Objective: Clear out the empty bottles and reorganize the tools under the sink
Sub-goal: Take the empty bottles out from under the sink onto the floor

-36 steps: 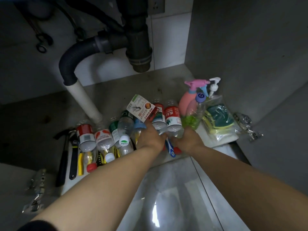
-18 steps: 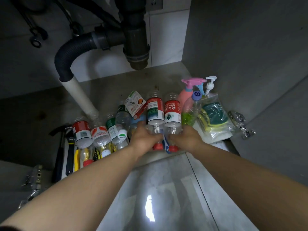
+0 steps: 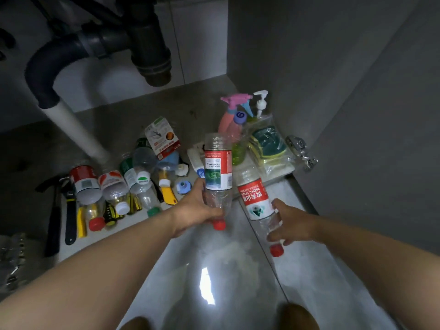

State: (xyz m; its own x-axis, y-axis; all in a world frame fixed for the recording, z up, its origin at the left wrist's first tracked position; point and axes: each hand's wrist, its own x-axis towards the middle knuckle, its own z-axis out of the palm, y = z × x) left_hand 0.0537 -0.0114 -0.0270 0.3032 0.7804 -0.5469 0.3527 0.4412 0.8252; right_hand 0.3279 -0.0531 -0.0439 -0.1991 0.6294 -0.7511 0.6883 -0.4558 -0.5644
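My left hand grips a clear empty bottle with a red and green label near its red cap, lifted over the cabinet's front edge. My right hand holds a second clear bottle with a red label by its neck, cap toward me. Several more empty bottles lie on the cabinet floor at the left. A black hammer, a wrench and yellow-handled tools lie among and beside them.
A dark drain trap and white pipe hang over the left of the cabinet. A pink spray bottle, a pump bottle and bagged sponges stand at the right wall. A door hinge juts out there. Glossy floor tiles lie below.
Both hands have pulled the two red-labelled bottles out of the row and toward me, lifting them off the cabinet floor. The items that lay under them now show.
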